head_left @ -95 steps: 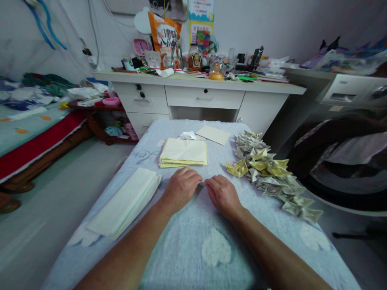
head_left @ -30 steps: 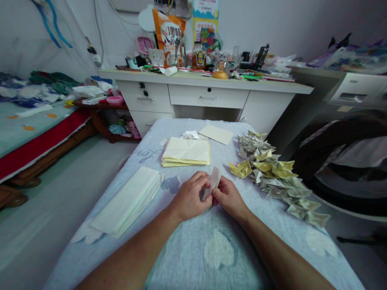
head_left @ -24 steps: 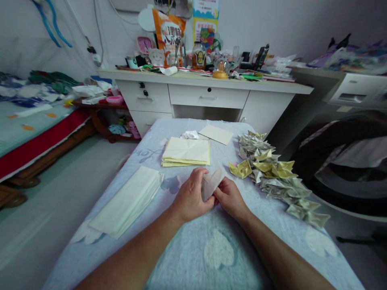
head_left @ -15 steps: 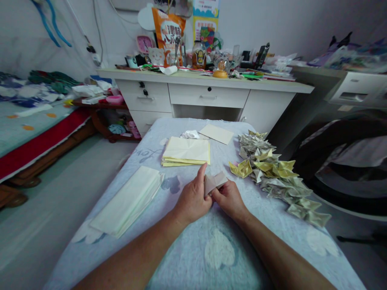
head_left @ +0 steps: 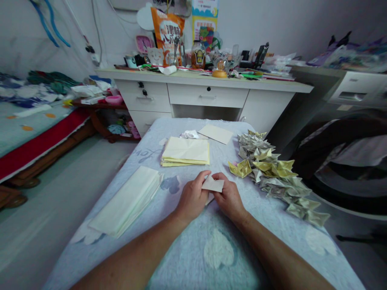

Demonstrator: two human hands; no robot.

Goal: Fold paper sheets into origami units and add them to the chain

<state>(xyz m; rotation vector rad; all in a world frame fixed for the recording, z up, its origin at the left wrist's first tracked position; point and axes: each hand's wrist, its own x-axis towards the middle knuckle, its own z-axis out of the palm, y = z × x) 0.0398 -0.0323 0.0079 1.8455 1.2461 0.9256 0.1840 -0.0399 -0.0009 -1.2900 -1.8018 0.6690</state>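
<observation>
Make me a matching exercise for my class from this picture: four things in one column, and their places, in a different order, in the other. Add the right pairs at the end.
Things
1. Folded paper piece
2. Stack of cream sheets
3. Pile of pointed paper shapes
4. Orange bag

Places
A. Upright on the desk
B. On the blue cloth, to the right of both hands
C. Held between the left hand and the right hand
D. Lying flat on the blue cloth, beyond the hands

Right pairs: 1-C, 2-D, 3-B, 4-A.
</observation>
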